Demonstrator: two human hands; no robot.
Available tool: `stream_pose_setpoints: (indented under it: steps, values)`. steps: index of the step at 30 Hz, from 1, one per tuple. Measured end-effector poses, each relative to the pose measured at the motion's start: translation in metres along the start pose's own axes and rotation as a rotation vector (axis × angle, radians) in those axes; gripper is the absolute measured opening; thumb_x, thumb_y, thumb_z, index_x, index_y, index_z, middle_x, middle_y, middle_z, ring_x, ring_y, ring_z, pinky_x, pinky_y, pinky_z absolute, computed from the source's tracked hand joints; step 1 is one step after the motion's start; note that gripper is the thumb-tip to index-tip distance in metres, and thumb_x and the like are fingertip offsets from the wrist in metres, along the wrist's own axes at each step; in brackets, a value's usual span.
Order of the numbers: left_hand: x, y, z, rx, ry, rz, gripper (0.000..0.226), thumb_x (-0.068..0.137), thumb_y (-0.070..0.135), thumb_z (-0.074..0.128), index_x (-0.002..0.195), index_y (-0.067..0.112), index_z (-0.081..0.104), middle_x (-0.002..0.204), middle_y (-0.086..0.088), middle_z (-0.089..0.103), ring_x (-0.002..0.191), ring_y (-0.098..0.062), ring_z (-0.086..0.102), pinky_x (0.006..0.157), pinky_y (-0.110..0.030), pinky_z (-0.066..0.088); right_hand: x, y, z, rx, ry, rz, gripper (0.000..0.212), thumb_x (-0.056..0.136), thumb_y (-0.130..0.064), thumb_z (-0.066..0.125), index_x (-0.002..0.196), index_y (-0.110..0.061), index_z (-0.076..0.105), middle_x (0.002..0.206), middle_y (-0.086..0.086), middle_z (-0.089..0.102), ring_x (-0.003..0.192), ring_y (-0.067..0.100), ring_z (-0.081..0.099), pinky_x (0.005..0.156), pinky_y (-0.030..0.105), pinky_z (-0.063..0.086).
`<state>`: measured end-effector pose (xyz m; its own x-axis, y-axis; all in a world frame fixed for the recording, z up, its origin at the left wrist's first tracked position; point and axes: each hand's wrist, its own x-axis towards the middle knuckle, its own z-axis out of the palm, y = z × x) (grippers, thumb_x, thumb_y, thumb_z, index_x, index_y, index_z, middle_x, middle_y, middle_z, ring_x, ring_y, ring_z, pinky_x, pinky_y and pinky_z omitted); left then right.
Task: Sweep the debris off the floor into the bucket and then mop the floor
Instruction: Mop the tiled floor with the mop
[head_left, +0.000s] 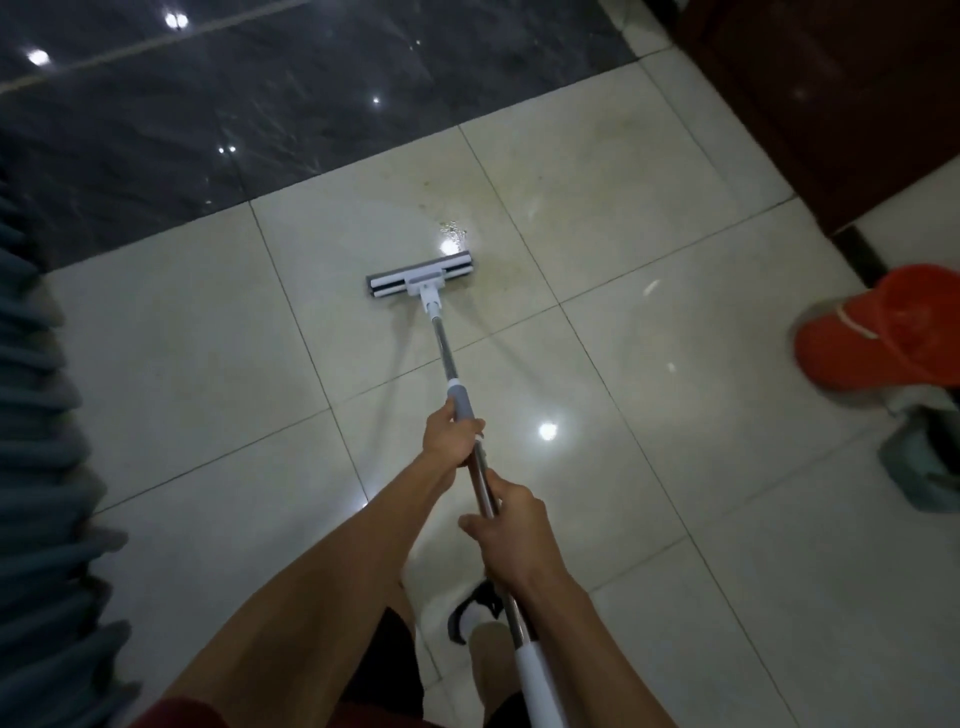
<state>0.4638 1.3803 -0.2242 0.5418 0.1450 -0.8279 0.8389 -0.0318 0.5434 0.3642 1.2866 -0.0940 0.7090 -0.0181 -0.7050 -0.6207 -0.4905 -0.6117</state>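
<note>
Both hands grasp the mop (451, 358) pole: the left hand (451, 434) wraps its fingers round the grey sleeve, the right hand (511, 525) clenches the metal shaft lower down. The mop head (420, 281) lies flat on the pale tiled floor (649, 493) beside a wet patch (454, 231). An orange bucket (883, 327) stands at the right edge.

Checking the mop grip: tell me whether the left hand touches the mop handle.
Touching. The head view shows the left hand curled round the grey sleeve of the mop handle, no gap visible; the right hand grips lower on the shaft.
</note>
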Motion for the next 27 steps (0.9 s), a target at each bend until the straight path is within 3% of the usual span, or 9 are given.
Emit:
stream_pose_setpoints:
  steps: [2,6,12,17,22,27]
  values:
    - [-0.014,-0.021,-0.006,0.037,-0.005,0.002,0.047,0.09,0.01,0.07,0.135,0.007,0.058,0.098,-0.019,0.069,0.074,-0.033,0.067,0.081,-0.056,0.061,-0.021,0.011,0.016,-0.002,0.022,0.019,0.061,0.09,-0.013,0.068,0.146,-0.027,0.047,0.099,0.003,0.067,0.081,0.014,0.065,0.072,0.021,0.054]
    - [-0.037,-0.057,-0.035,0.062,-0.05,0.01,0.062,0.089,0.005,0.069,0.147,0.013,0.049,0.105,-0.023,0.069,0.063,-0.03,0.067,0.074,-0.049,0.064,-0.06,0.018,0.064,-0.003,0.074,0.068,0.069,0.09,-0.005,0.057,0.15,-0.032,0.04,0.092,0.004,0.066,0.067,0.011,0.059,0.054,0.014,0.043]
    - [-0.077,-0.105,-0.083,0.146,-0.125,0.038,0.068,0.086,0.009,0.073,0.148,0.011,0.046,0.118,-0.026,0.068,0.074,-0.035,0.068,0.079,-0.053,0.062,-0.132,0.017,0.124,0.087,0.153,0.12,0.07,0.088,0.0,0.054,0.149,-0.033,0.042,0.083,0.002,0.063,0.068,0.017,0.064,0.063,0.028,0.057]
    - [-0.116,-0.144,-0.094,0.178,-0.173,0.066,0.062,0.086,0.009,0.073,0.143,0.014,0.052,0.106,-0.024,0.07,0.072,-0.034,0.066,0.079,-0.055,0.061,-0.181,0.04,0.151,0.105,0.199,0.138,0.071,0.087,-0.001,0.053,0.147,-0.037,0.043,0.079,0.003,0.062,0.062,0.022,0.063,0.063,0.041,0.062]
    - [-0.15,-0.197,-0.089,0.184,-0.183,0.093,0.071,0.086,0.012,0.073,0.151,0.017,0.044,0.112,-0.023,0.07,0.076,-0.033,0.066,0.081,-0.052,0.062,-0.225,0.082,0.17,0.135,0.207,0.132,0.069,0.088,-0.003,0.053,0.147,-0.038,0.044,0.082,0.003,0.066,0.067,0.021,0.066,0.066,0.042,0.062]
    - [-0.2,-0.263,-0.081,0.221,-0.17,0.123,0.07,0.087,0.013,0.071,0.151,0.015,0.044,0.119,-0.024,0.068,0.078,-0.031,0.066,0.079,-0.044,0.062,-0.282,0.142,0.186,0.15,0.201,0.136,0.069,0.088,-0.003,0.052,0.145,-0.041,0.044,0.078,0.003,0.062,0.058,0.018,0.06,0.058,0.038,0.061]
